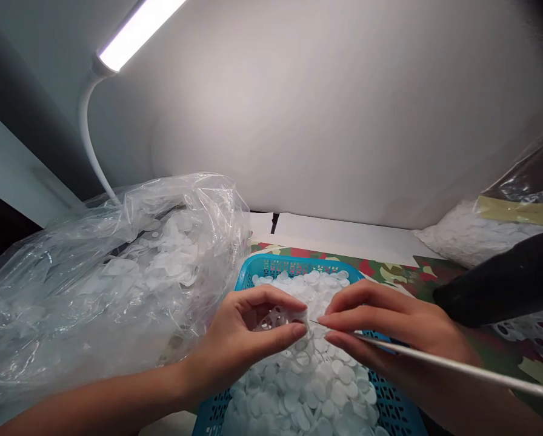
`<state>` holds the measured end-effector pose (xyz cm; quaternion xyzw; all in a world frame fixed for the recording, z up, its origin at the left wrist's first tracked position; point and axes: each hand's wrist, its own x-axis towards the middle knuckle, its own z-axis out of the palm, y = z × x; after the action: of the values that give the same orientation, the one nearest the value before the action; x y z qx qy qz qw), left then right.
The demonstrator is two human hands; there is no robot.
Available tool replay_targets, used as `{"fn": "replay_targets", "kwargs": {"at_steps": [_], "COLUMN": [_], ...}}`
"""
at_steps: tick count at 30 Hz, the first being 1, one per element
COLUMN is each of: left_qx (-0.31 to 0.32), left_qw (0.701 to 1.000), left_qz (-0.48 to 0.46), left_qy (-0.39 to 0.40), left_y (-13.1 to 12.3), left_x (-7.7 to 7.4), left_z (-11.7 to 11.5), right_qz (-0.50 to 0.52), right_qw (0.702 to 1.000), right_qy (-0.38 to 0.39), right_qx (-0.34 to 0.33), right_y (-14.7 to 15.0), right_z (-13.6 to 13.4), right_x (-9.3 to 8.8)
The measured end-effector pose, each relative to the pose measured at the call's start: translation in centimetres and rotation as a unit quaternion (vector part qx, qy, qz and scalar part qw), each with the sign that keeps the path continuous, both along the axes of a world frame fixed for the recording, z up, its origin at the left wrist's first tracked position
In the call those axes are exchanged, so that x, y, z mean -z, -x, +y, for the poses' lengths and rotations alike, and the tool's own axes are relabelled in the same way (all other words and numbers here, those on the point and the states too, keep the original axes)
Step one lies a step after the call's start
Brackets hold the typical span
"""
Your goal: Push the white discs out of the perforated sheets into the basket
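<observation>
My left hand is closed, thumb and fingers pinching a translucent white plastic sheet with round holes. Most of that sheet is hidden behind the fingers. Close to its right, my right hand grips a thin pointed tool like a pen. Its fine tip pokes out toward the sheet; whether it touches cannot be made out. A long pale shaft runs from under the right hand to the right edge. Below both hands, many small white plastic discs fill a blue perforated basket.
At left lies a large clear plastic bag with white pieces inside. A lit lamp on a bent neck stands behind it. On the right are a black object, perforated white sheets and another filled bag. Camouflage-patterned cloth covers the table.
</observation>
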<state>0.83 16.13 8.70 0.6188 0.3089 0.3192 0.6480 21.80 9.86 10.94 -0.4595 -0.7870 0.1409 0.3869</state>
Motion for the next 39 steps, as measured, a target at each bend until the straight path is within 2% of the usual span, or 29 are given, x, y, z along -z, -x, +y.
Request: {"fn": "replay_targets", "kwargs": {"at_steps": [5, 9, 15, 22, 34, 39], "left_qx": [-0.013, -0.018, 0.014, 0.024, 0.029, 0.030], "left_qw": [1.000, 1.000, 0.999, 0.999, 0.994, 0.992], "left_qz": [-0.011, -0.010, 0.029, 0.038, 0.064, 0.073], "left_qy": [0.025, 0.022, -0.017, -0.018, -0.086, -0.103], "left_y": [0.0, -0.1, 0.0, -0.1, -0.2, -0.1], "left_x": [-0.1, 0.0, 0.0, 0.1, -0.1, -0.1], "left_z": [-0.1, -0.1, 0.0, -0.2, -0.2, -0.3], "right_qz": [-0.004, 0.000, 0.016, 0.006, -0.058, -0.076], "right_qw": [0.999, 1.000, 0.998, 0.998, 0.998, 0.996], "right_qy": [0.016, 0.006, 0.055, 0.069, -0.032, -0.034], "right_qx": [-0.030, -0.025, -0.014, 0.012, -0.006, -0.022], "right_y": [-0.1, 0.0, -0.1, 0.2, 0.2, 0.1], "right_z": [-0.2, -0.5, -0.9, -1.0, -0.8, -0.8], "right_x": [0.1, -0.3, -0.6, -0.8, 0.9, 0.9]}}
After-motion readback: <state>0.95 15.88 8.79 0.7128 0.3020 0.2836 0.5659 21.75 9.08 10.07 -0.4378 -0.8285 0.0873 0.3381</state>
